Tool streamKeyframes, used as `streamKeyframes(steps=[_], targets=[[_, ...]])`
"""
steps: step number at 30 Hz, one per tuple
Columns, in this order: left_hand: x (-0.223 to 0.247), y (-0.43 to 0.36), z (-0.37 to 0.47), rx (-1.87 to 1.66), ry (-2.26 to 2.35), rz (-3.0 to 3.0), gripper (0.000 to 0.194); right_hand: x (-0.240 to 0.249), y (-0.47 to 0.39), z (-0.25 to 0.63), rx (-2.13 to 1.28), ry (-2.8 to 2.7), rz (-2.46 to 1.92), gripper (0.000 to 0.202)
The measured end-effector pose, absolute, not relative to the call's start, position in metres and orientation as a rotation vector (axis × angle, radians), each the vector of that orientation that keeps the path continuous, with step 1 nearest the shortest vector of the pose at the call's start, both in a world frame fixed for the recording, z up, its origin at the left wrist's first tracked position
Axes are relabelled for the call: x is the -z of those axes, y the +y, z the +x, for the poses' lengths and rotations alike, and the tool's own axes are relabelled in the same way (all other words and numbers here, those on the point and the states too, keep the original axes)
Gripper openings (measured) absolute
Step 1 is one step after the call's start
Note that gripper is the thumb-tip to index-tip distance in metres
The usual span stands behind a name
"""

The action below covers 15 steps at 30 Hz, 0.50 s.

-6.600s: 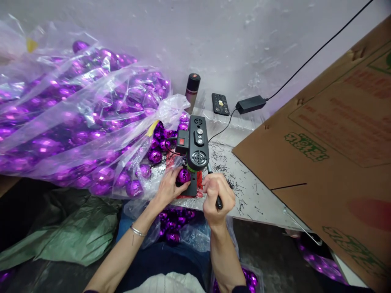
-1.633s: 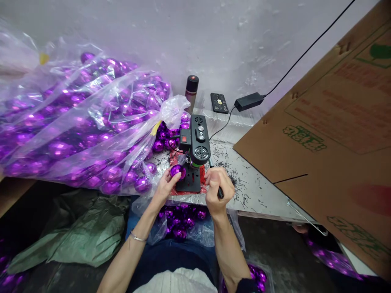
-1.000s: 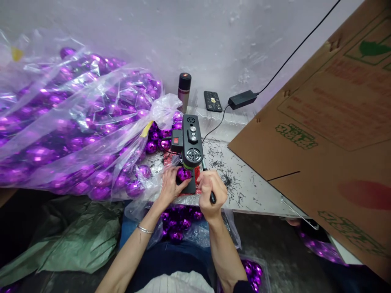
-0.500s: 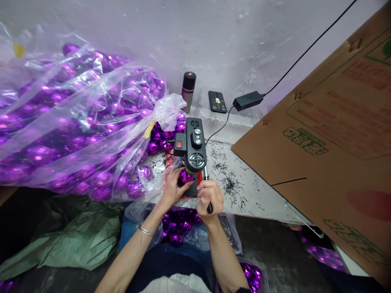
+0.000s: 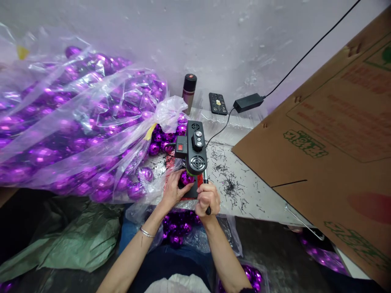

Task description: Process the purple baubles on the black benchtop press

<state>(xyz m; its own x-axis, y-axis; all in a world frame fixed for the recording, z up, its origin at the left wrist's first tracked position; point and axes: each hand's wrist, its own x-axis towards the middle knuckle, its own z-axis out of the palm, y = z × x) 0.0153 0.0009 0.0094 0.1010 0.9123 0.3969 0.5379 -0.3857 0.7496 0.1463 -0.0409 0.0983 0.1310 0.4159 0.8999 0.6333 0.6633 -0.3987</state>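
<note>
Left hand (image 5: pixel 172 190) grips purple ball (image 5: pixel 185 178), pinned on the base under the head of the small black press (image 5: pixel 194 147). Right hand (image 5: pixel 207 198) is fisted around the press lever (image 5: pixel 206 184), at 3 o'clock of the ball. Big clear bag of purple balls (image 5: pixel 76 126) at 9–10 o'clock of the press. Metal shavings (image 5: pixel 229 183) on the bench at 3 o'clock. Cardboard sheet (image 5: pixel 330 142) further out, same side.

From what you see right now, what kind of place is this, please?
Most likely a small workshop for making ornaments. A large clear bag of purple baubles lies beside a small bench machine, where the left hand holds one bauble. Black shavings litter the worktable.
</note>
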Motion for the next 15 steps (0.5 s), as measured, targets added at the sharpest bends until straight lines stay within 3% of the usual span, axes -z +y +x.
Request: streamKeyframes(steps=[15], targets=[[-0.01, 0.006, 0.014, -1.23, 1.377, 2.019, 0.052, -0.087, -0.038, 0.145, 0.167, -1.484, -0.863, 0.038]])
